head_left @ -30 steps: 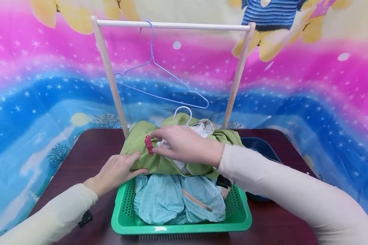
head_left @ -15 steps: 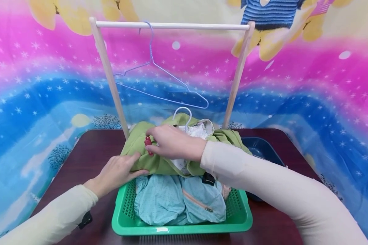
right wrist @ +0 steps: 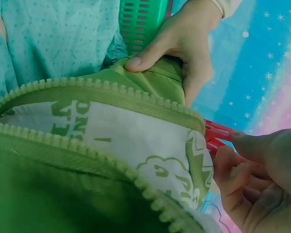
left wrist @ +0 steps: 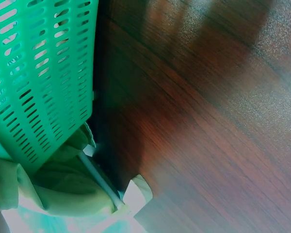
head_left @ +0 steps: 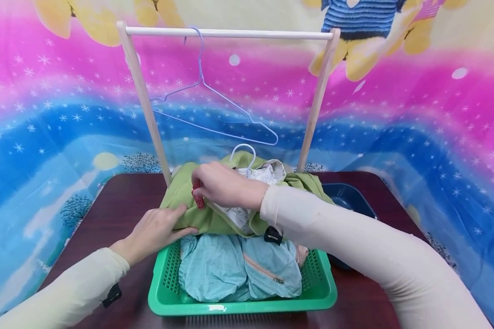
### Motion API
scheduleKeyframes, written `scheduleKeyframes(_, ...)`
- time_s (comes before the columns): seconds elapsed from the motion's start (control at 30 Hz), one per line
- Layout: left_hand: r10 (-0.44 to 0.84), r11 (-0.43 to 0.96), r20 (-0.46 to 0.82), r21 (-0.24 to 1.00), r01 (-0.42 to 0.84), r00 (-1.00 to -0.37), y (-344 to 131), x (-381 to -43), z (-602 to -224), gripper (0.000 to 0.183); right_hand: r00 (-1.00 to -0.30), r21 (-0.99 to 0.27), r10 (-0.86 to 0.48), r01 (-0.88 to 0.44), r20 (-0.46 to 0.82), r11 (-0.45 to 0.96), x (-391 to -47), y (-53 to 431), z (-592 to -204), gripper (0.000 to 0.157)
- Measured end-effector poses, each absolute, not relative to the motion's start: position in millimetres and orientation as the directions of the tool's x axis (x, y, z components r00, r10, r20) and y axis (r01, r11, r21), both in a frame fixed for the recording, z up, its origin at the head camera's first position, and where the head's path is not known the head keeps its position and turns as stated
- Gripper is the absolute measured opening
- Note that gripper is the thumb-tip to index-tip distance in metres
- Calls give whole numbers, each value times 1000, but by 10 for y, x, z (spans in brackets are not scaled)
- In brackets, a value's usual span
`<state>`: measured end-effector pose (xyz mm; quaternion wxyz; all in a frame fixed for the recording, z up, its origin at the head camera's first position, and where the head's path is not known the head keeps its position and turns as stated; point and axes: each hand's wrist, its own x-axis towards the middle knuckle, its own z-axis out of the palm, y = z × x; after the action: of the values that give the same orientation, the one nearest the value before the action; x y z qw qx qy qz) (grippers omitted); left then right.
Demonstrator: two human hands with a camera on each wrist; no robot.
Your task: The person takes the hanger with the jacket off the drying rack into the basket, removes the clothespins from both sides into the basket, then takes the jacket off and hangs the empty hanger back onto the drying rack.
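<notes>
A green zip-up jacket (head_left: 179, 185) with a white printed lining lies over the back of a green basket (head_left: 243, 308). A white hanger hook (head_left: 253, 157) sticks up from its neck. My left hand (head_left: 158, 227) holds the jacket's left part, thumb on top and fingers beneath the fabric in the right wrist view. My right hand (head_left: 224, 185) pinches a red clothespin (right wrist: 217, 131), whose far end meets the jacket edge beside the zipper teeth (right wrist: 131, 92). In the basket's front part lies a light blue garment (head_left: 212, 269) with a pink zipper.
A wooden rack (head_left: 251, 33) stands behind the basket, with a thin lilac wire hanger (head_left: 200, 68) on its bar. A dark blue basin (head_left: 350, 196) sits at the right behind my right arm. Everything stands on a dark red wooden table (head_left: 107, 214) before a patterned cloth backdrop.
My right hand and forearm have shifted left, the wrist turning and the fingers closing further over the red clothespin. The left hand keeps its place on the jacket.
</notes>
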<state>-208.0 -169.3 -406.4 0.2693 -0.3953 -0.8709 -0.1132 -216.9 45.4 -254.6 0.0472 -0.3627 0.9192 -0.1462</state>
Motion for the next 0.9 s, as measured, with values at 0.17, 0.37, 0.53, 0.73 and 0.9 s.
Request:
scheduleKeyframes(0.17, 626, 659, 562, -10, 752, -541, -1685, -2082, -4068, 53, -720, -326, -693, -663, 32, 673, -2181, 464, -2518, 20)
scheduleKeyframes(0.37, 625, 662, 557, -7, 750, -547, -1680, -2085, -4067, 51, -705, -356, -703, -684, 95, 637, -2179, 506, -2456, 15)
scheduleKeyframes(0.53, 623, 667, 551, -1, 745, -556, -1691, -2078, -4068, 52, -717, -401, -691, -662, 92, 633, -2137, 576, -2374, 11)
scheduleKeyframes(0.73, 618, 671, 540, 15, 741, -571, -1693, -2074, -4065, 52, -740, -436, -662, -637, 118, 636, -2075, 687, -2304, 11)
scheduleKeyframes(0.9, 617, 668, 544, 20, 744, -569, -1693, -2079, -4066, 53, -734, -447, -659, -651, 165, 613, -2001, 786, -2304, 13)
